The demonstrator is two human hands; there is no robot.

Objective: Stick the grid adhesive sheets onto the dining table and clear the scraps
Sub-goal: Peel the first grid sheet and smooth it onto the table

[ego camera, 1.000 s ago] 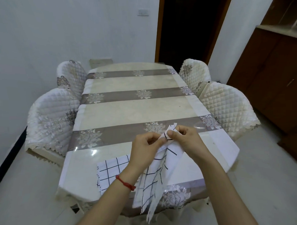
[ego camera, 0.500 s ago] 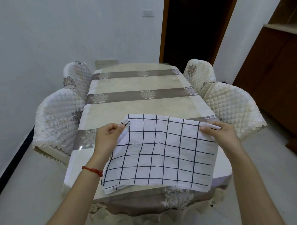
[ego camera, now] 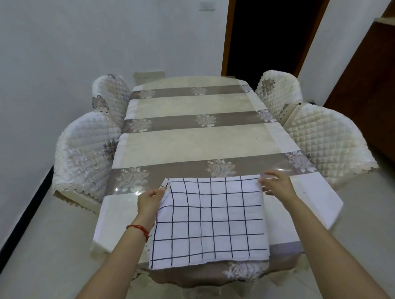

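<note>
A white adhesive sheet [ego camera: 212, 220] with a dark grid lies spread flat over the near end of the dining table [ego camera: 192, 145], its near edge hanging slightly past the table's edge. My left hand [ego camera: 150, 201] pinches its far left corner, which is curled up a little. My right hand [ego camera: 277, 184] holds the far right corner between fingers and thumb. A sliver of another grid sheet [ego camera: 150, 239] peeks out from under the left side, by my left wrist.
The table wears a striped floral cloth under a clear cover. Quilted covered chairs stand at the left [ego camera: 87, 153] and right [ego camera: 326, 140]. A dark doorway [ego camera: 271, 32] is behind the table, and a brown cabinet [ego camera: 373, 87] at the right.
The sheet went from bunched between both hands to pulled wide open, then lowered flat onto the table's near end. My hands moved apart to its far corners.
</note>
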